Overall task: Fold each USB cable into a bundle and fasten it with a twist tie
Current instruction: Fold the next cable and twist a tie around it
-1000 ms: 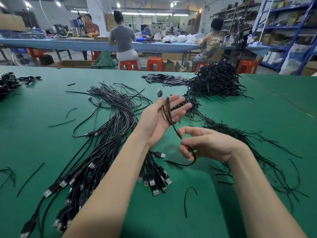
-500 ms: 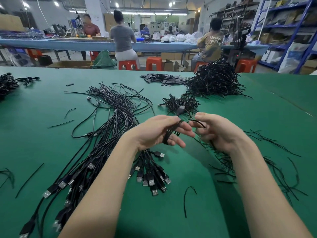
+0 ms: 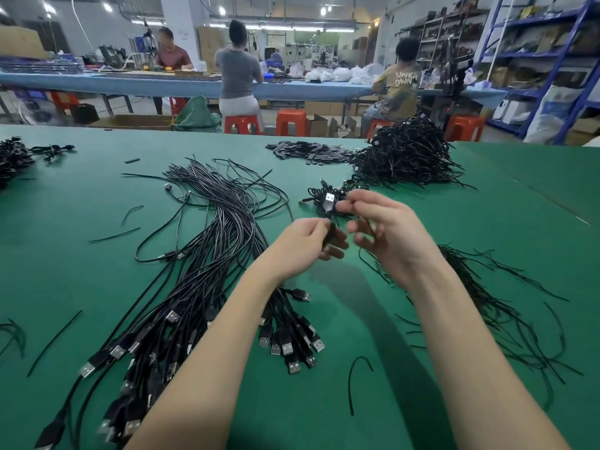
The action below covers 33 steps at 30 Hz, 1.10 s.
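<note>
Green table [image 3: 487, 196], loose cables [image 3: 207, 254] left, both hands' grip on folded USB cable [image 3: 328, 206].

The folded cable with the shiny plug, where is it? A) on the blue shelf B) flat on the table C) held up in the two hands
C: the folded cable is above the green table, gripped by the left hand with the right hand at its top.

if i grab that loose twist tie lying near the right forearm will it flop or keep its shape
The loose twist tie probably keeps its shape: it lies in a hooked curve on the green table rather than lying flat. It looks thin, so likely very light, and could be fiddly to pinch off the flat surface.
</note>
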Motion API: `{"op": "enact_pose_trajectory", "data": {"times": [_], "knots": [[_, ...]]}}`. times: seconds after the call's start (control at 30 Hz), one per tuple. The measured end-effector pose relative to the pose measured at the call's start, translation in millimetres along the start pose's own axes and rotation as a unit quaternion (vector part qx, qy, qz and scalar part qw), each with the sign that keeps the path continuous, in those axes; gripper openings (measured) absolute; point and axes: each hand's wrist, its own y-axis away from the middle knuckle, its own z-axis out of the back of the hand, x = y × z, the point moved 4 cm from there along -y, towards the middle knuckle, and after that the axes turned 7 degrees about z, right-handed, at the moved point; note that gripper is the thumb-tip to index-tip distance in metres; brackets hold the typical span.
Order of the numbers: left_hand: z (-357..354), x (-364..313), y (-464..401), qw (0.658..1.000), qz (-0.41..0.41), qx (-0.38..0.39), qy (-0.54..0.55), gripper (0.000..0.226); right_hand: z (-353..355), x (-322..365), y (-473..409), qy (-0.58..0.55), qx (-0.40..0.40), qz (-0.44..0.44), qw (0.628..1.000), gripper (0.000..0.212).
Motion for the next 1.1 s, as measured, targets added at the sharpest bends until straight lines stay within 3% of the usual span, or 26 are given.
{"op": "enact_pose_trajectory", "data": {"times": [0.17, 0.27, 0.33, 0.43, 0.5, 0.57, 0.67, 0.77, 0.87, 0.93, 1.0, 1.1], "knots": [[-8, -4, 5, 0.995, -0.011, 0.097, -0.003, 0.043, 23, -3, -3, -0.149, -0.123, -0.021, 0.981, 0.02], [-13, -3, 5, 0.994, -0.001, 0.109, 0.001, 0.044, 26, -1, -2, -0.161, -0.122, -0.006, 0.979, 0.019], [-13, -1, 3, 0.996, 0.011, 0.082, 0.026, 0.043, 22, 2, -2, -0.126, -0.063, 0.016, 0.99, 0.018], [-6, -2, 1, 0.994, 0.018, 0.024, 0.11, 0.044, 11, 3, 2, -0.061, 0.1, 0.025, 0.993, 0.017], [2, -5, 1, 0.976, 0.018, -0.008, 0.218, 0.044, 2, -3, 8, 0.041, 0.214, -0.01, 0.976, 0.019], [6, -12, 2, 0.942, 0.02, 0.014, 0.334, 0.046, -2, -16, 11, 0.162, 0.253, -0.051, 0.953, 0.023], [2, -16, 6, 0.919, 0.041, 0.032, 0.391, 0.042, 3, -29, 9, 0.213, 0.206, -0.077, 0.952, 0.023], [-6, -15, 7, 0.898, 0.069, 0.032, 0.432, 0.036, 7, -33, 10, 0.224, 0.214, -0.086, 0.947, 0.019], [-8, -16, 8, 0.867, 0.07, 0.059, 0.49, 0.036, 20, -30, 4, 0.135, 0.119, -0.075, 0.981, 0.008], [-8, -17, 10, 0.851, 0.067, 0.096, 0.511, 0.036, 27, -25, 0, 0.065, 0.068, -0.068, 0.993, 0.022], [-8, -17, 12, 0.853, 0.068, 0.117, 0.504, 0.036, 27, -22, -1, 0.065, 0.05, -0.05, 0.995, 0.024], [-11, -14, 11, 0.875, 0.068, 0.096, 0.469, 0.036, 27, -22, -3, 0.13, 0.004, -0.014, 0.991, 0.007]]}}
